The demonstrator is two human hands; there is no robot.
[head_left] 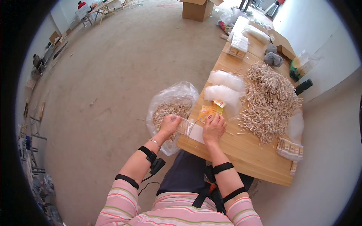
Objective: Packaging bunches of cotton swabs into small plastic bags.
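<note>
Plastic pack (184, 127) at the edge of our desk (243, 154) | left hand (170, 124) pinches it | right hand (214, 130) at yellow cards (210, 109), grip unclear | we're apparently packing | next likely needs one card separated

The bare left hand (171, 125) holds a flat clear packet of pale swabs (185, 127) in its fingers. At three o'clock from it, the bare right hand's (215, 129) fingers touch small yellow paper cards (218, 107) on the pale wooden surface (241, 150). A loose heap of white-tipped swabs (269, 98) spreads at two o'clock.
</note>
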